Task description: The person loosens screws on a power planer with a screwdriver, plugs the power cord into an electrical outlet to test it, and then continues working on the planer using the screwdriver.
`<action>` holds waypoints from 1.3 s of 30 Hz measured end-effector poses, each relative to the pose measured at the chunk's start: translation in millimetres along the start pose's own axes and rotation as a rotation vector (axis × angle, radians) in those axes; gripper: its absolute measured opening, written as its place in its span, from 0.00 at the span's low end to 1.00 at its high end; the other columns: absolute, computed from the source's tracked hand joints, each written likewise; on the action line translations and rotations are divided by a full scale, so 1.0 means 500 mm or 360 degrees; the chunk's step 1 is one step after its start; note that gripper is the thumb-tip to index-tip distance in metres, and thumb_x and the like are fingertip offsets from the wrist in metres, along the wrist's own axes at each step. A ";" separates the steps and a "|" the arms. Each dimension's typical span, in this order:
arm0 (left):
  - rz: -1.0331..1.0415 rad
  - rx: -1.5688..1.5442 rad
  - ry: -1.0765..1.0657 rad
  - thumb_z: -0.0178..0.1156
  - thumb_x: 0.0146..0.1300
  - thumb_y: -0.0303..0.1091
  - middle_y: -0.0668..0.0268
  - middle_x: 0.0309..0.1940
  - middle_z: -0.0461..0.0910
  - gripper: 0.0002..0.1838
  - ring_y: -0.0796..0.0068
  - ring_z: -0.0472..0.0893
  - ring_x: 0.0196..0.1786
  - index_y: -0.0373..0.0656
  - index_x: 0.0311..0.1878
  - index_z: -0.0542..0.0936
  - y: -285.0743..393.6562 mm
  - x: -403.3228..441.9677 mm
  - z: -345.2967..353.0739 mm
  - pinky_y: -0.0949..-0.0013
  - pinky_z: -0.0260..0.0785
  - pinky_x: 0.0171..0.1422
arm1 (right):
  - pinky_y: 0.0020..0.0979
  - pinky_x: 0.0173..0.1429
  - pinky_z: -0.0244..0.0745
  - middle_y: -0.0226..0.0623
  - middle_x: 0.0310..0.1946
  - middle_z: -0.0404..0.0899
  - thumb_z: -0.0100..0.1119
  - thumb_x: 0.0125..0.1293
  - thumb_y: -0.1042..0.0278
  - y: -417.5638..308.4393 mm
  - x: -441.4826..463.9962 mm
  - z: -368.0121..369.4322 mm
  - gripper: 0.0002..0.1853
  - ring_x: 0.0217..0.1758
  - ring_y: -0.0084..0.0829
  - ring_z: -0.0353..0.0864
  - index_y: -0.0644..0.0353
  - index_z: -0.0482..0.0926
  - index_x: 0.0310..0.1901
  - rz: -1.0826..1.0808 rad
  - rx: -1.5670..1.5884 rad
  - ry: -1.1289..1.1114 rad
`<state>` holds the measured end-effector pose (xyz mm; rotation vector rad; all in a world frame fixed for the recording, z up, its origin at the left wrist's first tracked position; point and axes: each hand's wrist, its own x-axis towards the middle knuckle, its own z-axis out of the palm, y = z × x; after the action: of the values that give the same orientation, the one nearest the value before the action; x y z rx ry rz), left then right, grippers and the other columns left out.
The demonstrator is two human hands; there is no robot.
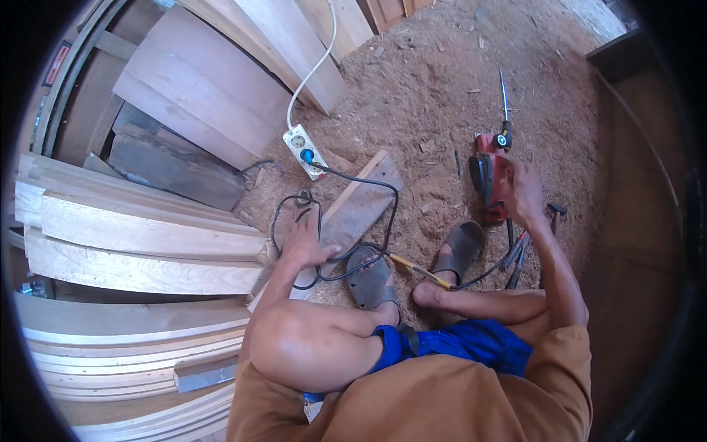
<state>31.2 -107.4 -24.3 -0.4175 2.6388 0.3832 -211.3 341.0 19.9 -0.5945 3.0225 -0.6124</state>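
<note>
My right hand (pixel 523 193) is wrapped round the body of a red electric planer (pixel 492 193) on the shavings-covered ground. A knob and a thin metal rod stick out from its far end. My left hand (pixel 300 241) reaches down beside a short wooden board (pixel 361 202), with its fingers stretched and the thumb apart. Loops of black cable (pixel 398 214) lie around and close to it; whether the fingertips touch the cable I cannot tell. The cable's blue plug (pixel 307 156) sits in a white power strip (pixel 300 141).
Stacked planks (pixel 147 236) fill the left side, with wider boards (pixel 199 81) behind. A yellow-handled tool (pixel 421 271) lies between my sandalled feet. A hammer (pixel 557 210) and a red-handled tool (pixel 517 249) lie by my right forearm. A brown panel (pixel 637 221) stands at the right.
</note>
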 end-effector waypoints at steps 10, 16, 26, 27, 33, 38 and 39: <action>-0.0481 -0.0177 0.0009 0.59 0.69 0.33 0.43 0.58 0.85 0.36 0.39 0.84 0.62 0.54 0.81 0.65 -0.178 -0.025 -0.020 0.41 0.74 0.68 | 0.49 0.64 0.79 0.54 0.52 0.88 0.66 0.66 0.48 -0.234 -0.269 0.221 0.27 0.59 0.52 0.86 0.59 0.82 0.59 -0.0489 -0.0256 -0.1348; -0.0540 0.0488 -0.0299 0.61 0.66 0.38 0.47 0.60 0.86 0.33 0.43 0.82 0.66 0.53 0.76 0.71 -0.236 -0.040 -0.098 0.45 0.75 0.68 | 0.51 0.58 0.81 0.51 0.44 0.90 0.62 0.66 0.54 -0.232 -0.284 0.266 0.20 0.55 0.51 0.89 0.55 0.84 0.55 -0.0518 -0.0351 -0.1549; -0.0022 -0.0503 0.0312 0.70 0.64 0.42 0.48 0.44 0.89 0.18 0.48 0.88 0.51 0.38 0.50 0.84 -0.031 0.115 -0.138 0.50 0.78 0.59 | 0.53 0.53 0.82 0.51 0.42 0.90 0.55 0.68 0.60 -0.198 -0.267 0.182 0.17 0.48 0.56 0.89 0.57 0.88 0.50 -0.0164 0.0053 -0.1429; 0.0108 -0.0548 0.0345 0.70 0.64 0.42 0.49 0.41 0.89 0.18 0.49 0.89 0.49 0.38 0.50 0.84 -0.006 0.119 -0.128 0.50 0.79 0.58 | 0.55 0.53 0.82 0.51 0.40 0.89 0.57 0.68 0.59 -0.180 -0.282 0.198 0.17 0.47 0.56 0.89 0.57 0.88 0.50 -0.0114 0.0210 -0.1334; 0.1192 -0.0288 0.0261 0.73 0.58 0.44 0.46 0.62 0.79 0.24 0.45 0.76 0.66 0.47 0.57 0.89 0.131 0.080 -0.130 0.47 0.68 0.73 | 0.52 0.56 0.80 0.56 0.41 0.86 0.66 0.65 0.63 -0.168 -0.322 0.186 0.19 0.49 0.54 0.86 0.62 0.84 0.54 -0.0138 0.0806 -0.0829; 0.1318 0.0283 -0.0194 0.72 0.61 0.47 0.50 0.63 0.81 0.22 0.43 0.75 0.70 0.46 0.54 0.90 0.129 0.040 -0.032 0.47 0.65 0.76 | 0.54 0.65 0.76 0.61 0.51 0.83 0.71 0.65 0.60 -0.082 -0.153 0.036 0.28 0.57 0.59 0.82 0.69 0.80 0.61 0.0382 0.0506 0.0185; 0.1357 0.0412 -0.0137 0.72 0.61 0.46 0.50 0.62 0.82 0.21 0.43 0.77 0.69 0.46 0.53 0.90 0.116 0.046 -0.018 0.47 0.66 0.74 | 0.54 0.66 0.76 0.60 0.51 0.84 0.70 0.65 0.60 -0.022 -0.131 0.061 0.29 0.58 0.59 0.82 0.69 0.78 0.63 0.0505 0.0212 0.0303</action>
<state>-11.8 -62.5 -15.7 0.8121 2.6013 0.2857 -144.0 343.8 -9.0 -0.0499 3.1128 -0.8833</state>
